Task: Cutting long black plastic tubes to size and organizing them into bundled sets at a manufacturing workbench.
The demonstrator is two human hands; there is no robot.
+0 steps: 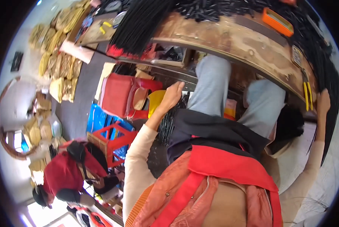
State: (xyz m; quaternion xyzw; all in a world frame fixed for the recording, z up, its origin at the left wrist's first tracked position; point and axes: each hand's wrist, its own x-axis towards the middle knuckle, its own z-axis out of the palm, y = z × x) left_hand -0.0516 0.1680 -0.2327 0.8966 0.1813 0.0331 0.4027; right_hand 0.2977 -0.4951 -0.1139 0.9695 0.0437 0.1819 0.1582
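My left hand (172, 95) is closed, held left of my knees; what is in its fingers, if anything, is hidden. Just below it hangs a bunch of thin black strands (168, 126), and a yellow piece (155, 101) shows beside the wrist. Out at the far right, my right hand (323, 101) is closed at the edge of a long bundle of black cables (331, 81) that drapes over the table's end. Yellow-handled pliers (308, 90) lie on the tabletop just left of that hand.
The wooden table (230, 39) carries a thick black cable bundle (141, 24), loose black pieces (215, 8) and an orange tray (277, 22). Left are a red padded seat (117, 94) and a red stool (111, 138). Another person (65, 172) bends at lower left.
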